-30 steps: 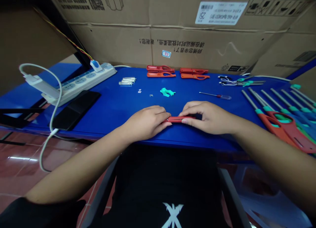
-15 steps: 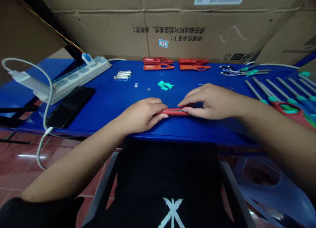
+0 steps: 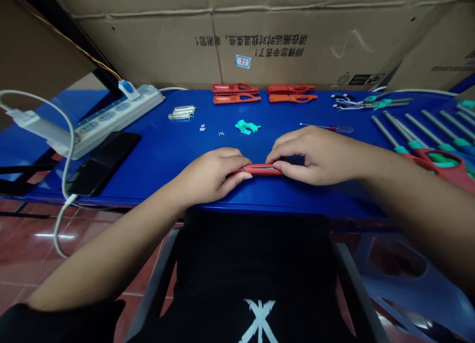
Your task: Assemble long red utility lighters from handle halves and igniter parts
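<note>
Held level just above the near edge of the table is a red lighter handle casing, its two halves pressed together with a dark slit along the seam. A bit of teal shows at the right part of the slit. My left hand pinches the casing's left end between thumb and fingers. At the other end, my right hand grips it the same way, hiding that end. Beyond the hands lie teal plastic pieces, small metal pins and tiny pale parts.
Red casing halves line the back by a cardboard box. Clear tubes, a power strip and a phone are left. A screwdriver, wired parts and several lighters are right.
The camera view has shifted slightly, and more of the screwdriver shows. The slit in the casing looks a little wider. Both hands keep nearly the same grip.
</note>
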Motion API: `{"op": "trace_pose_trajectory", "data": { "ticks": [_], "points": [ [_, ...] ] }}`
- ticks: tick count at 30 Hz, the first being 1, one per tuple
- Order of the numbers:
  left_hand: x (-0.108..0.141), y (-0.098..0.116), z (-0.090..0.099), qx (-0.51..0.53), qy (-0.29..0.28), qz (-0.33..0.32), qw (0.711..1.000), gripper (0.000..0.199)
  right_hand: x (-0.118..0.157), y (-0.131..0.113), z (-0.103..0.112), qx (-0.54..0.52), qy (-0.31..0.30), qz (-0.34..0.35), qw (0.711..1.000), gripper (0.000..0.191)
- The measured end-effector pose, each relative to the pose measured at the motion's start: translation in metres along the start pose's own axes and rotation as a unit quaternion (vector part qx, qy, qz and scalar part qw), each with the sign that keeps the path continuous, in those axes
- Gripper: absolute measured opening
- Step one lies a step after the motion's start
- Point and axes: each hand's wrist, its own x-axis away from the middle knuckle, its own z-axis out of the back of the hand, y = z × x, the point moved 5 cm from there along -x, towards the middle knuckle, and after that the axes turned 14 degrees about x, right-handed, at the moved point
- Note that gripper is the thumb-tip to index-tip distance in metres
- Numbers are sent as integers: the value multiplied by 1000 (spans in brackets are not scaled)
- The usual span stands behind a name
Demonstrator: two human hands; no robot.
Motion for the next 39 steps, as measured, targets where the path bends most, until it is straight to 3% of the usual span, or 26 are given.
{"op": "trace_pose_trajectory", "data": {
  "ticks": [6, 18, 22, 25, 30, 39],
  "points": [
    [1, 3, -3, -54, 11, -15, 998, 34, 0, -5, -9, 16, -25, -13, 999, 25],
    [3, 10, -6, -135, 16, -23, 990, 34, 3, -12, -21, 101, 16, -8, 995, 28],
    [4, 8, -4, -116, 21, -5, 993, 33, 4, -13, -25, 106, 21, -42, 993, 32],
    [6, 6, -2, -76, 31, 11, 997, 32, 10, -9, -27, 44, 13, -88, 995, 28],
    [10, 2, 0, 15, 61, 57, 996, 33, 27, 2, -25, -30, 39, -104, 993, 34],
    [5, 2, 0, 18, 58, 93, 994, 29, 21, -14, -26, 150, 51, -111, 981, 30]
  ]
}}
